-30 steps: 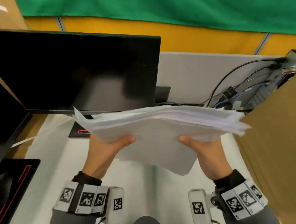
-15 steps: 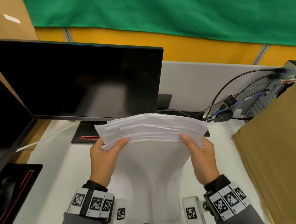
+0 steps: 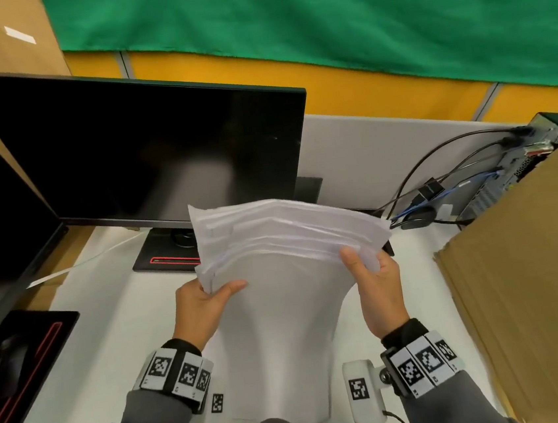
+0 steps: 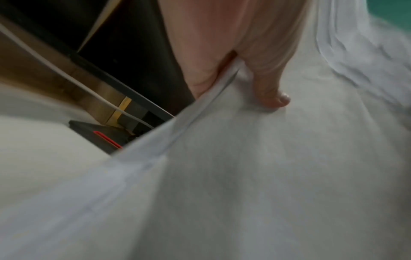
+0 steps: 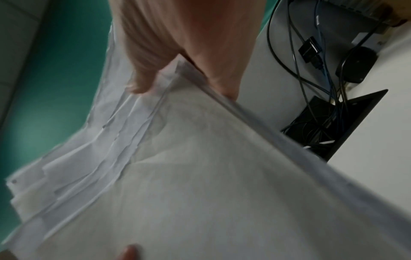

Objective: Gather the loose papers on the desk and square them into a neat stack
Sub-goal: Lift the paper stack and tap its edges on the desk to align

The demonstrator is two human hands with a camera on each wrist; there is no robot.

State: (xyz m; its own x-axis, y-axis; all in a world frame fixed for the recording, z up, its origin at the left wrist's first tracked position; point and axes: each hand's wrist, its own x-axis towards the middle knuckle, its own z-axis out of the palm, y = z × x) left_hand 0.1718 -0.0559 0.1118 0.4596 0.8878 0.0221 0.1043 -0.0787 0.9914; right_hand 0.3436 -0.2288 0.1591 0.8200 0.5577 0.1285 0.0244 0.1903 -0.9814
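two hands: gripping one sheaf, wrists banded with printed markers.
left hand (image 3: 200, 304): thumb on front face, fingers behind, clamped on left edge.
right hand (image 3: 377, 280): thumb on front, fingers behind, clamped on right edge.
papers (image 3: 278, 280): held upright above desk (image 3: 120, 348), bowed between the grips; top edges uneven, fanned.
monitor (image 3: 148, 156): dark, behind sheaf.
cables (image 3: 439, 173): far right.
cardboard (image 3: 535, 270): right edge.
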